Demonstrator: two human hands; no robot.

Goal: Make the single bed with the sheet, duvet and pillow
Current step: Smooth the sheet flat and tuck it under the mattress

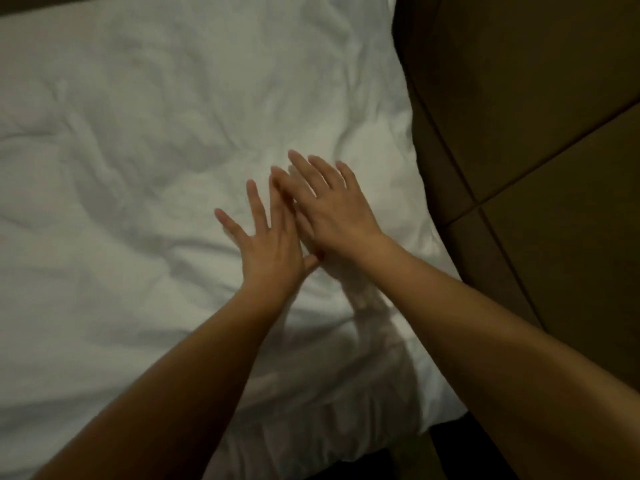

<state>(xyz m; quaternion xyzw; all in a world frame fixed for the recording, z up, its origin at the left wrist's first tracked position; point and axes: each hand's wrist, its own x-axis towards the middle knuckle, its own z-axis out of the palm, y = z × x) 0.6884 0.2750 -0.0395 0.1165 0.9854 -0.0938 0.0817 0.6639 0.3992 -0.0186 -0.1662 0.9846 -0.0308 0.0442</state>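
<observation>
Pretty dim on my feed, so I honestly can't tell whether the white bedding under the hands is the duvet [145, 161] or just a sheet; calling it the duvet since it looks puffy. No pillow that I can pick out, and the bed runs off the frame past the left hand and beyond the fingertips. My left hand [266, 244] is flat with the fingers straight and spread, holding nothing. The right hand [332, 206] is the same, fingers straight and apart, and it overlaps the left one so a couple of the left fingers are hidden under it. Whether the palms actually press the cloth or float just above it, can't say; there's a shadow under the right forearm. The fabric is soft, white and full of shallow creases all round both hands. Just off to the right of the right hand the bedding ends in a rounded edge against a brown padded panel [526, 98] with dark seams.
</observation>
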